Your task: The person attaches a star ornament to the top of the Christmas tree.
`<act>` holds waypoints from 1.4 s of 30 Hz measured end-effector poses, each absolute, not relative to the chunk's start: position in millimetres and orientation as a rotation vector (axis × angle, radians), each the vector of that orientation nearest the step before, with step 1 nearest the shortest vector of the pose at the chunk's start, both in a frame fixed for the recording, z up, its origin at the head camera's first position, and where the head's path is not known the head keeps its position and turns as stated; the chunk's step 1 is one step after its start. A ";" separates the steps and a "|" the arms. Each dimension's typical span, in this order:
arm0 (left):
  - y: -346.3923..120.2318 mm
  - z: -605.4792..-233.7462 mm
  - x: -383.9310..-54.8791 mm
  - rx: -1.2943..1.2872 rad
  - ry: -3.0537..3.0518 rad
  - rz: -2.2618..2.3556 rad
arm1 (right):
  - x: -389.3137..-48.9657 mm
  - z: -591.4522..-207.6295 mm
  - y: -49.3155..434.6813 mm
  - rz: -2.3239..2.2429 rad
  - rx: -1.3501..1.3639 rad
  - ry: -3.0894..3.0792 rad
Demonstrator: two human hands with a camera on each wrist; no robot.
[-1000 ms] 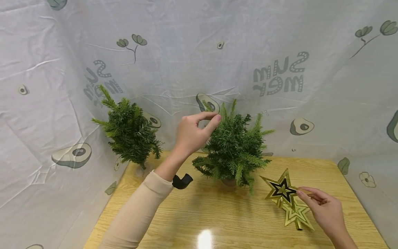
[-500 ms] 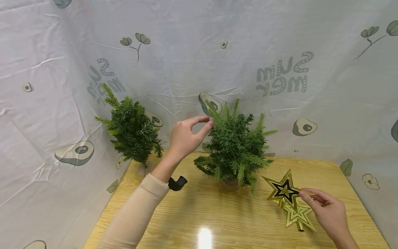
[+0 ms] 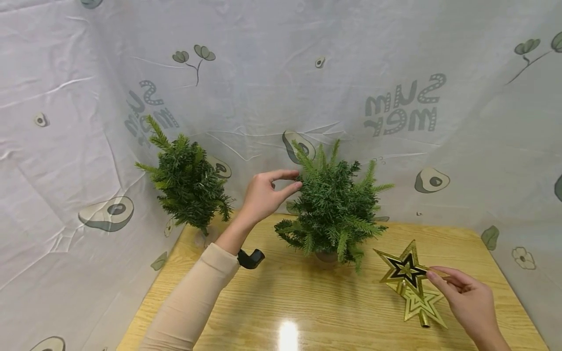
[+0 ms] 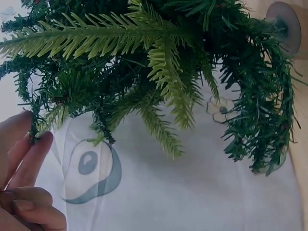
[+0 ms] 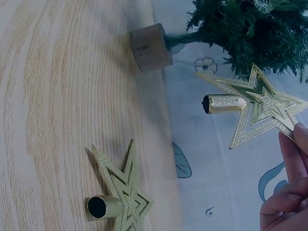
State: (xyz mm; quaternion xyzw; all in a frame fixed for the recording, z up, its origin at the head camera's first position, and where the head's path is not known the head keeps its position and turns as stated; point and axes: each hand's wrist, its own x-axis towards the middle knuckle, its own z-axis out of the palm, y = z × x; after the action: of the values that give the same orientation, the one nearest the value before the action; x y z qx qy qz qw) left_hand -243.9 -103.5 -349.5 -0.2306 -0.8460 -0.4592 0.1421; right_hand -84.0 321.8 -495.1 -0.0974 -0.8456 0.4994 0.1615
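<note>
In the head view a small artificial Christmas tree [image 3: 335, 204] with a round wooden base stands at the table's middle. My left hand [image 3: 265, 195] is at its left side; in the left wrist view its thumb and fingertips [image 4: 44, 139] pinch the tip of a dark green branch [image 4: 33, 126]. My right hand [image 3: 467, 295] pinches one point of a gold star tree topper [image 3: 406, 270], held above the table. The topper's hollow tube [image 5: 224, 103] shows in the right wrist view. Below it a second gold star topper [image 3: 423, 304] lies on the table.
Another small artificial tree [image 3: 186, 183] stands at the back left, leaning left. A black curved object [image 3: 252, 258] shows beside my left sleeve, partly hidden by it. A printed cloth [image 3: 246, 97] hangs around the wooden table [image 3: 281, 297].
My left hand has come down and a little left from near the tree's upper part to a side branch. The right hand and its star have barely moved.
</note>
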 end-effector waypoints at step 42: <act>-107.1 -365.1 -237.0 -0.610 -2.281 -1.683 | -91.9 -427.4 339.0 1.238 -0.126 -2.335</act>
State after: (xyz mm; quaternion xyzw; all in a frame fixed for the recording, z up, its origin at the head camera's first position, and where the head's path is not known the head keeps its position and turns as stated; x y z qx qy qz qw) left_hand -237.0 -107.1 -365.1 -0.2087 -0.7810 -0.5761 0.1207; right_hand -91.9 339.0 -427.4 -0.0463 -0.8554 0.4538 0.2453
